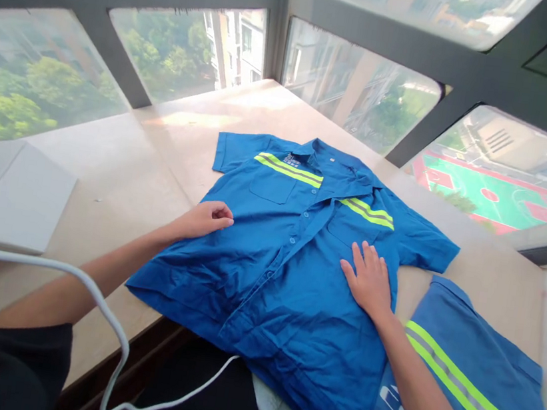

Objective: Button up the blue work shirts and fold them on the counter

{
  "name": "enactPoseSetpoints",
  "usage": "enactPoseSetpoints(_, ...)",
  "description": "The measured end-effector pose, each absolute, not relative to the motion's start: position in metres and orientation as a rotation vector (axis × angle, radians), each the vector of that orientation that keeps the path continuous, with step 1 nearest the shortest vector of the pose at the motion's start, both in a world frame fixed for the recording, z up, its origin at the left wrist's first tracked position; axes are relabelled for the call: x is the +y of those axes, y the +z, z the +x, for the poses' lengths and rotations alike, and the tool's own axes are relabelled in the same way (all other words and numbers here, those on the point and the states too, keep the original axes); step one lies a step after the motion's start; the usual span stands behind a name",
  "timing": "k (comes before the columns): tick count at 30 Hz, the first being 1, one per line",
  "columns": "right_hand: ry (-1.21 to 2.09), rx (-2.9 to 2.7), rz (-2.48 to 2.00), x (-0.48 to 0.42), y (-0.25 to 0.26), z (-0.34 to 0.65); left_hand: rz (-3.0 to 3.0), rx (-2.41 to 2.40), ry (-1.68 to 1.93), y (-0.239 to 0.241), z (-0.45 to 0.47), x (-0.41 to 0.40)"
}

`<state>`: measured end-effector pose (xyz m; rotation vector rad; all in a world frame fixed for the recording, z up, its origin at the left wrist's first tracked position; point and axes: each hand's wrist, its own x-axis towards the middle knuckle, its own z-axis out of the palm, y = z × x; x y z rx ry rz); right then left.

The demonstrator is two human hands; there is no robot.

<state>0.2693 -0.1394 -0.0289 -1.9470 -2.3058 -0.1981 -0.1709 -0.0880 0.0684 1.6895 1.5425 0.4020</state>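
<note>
Blue cotton-type cloth makes up the short-sleeved shirt [296, 262], which lies front-up and buttoned on the wooden table [160, 150], collar on the far side of both hands and hem on the near side, where it hangs past the table edge. The right hand [369, 281] lies flat and fully open on the chest panel, palm down, fingers spread, holding nothing; the yellow-green stripes [368, 212] sit just beyond its fingertips. The left hand [206, 217] rests at the shirt's side edge below the sleeve with its fingers curled inward; the view does not show whether a fold of cloth is pinched between them or merely touched. Creases run through the cloth between the two hands and on the near side of the left hand. A second garment [472, 379] of the same blue lies just outside the right forearm, touching or nearly touching it. A white cable [102, 317] loops on the near side of the left forearm and drops below the table edge. A white box [12, 197] sits well outside the left hand. Probable faults: with the hem overhanging, any pull toward the body may drag the shirt off the table, since only the flat palm pins it. Pressure from an open palm can push creases along instead of removing them. A sweep of the right forearm may shift the neighbouring garment. The left arm may catch the cable.
</note>
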Motion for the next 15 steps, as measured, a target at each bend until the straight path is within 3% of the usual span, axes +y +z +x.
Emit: enactPoseSetpoints(15,-0.074,-2.237,-2.007,-0.139,-0.028,0.262,2.080,1.350,0.656,0.026,-0.014,0.023)
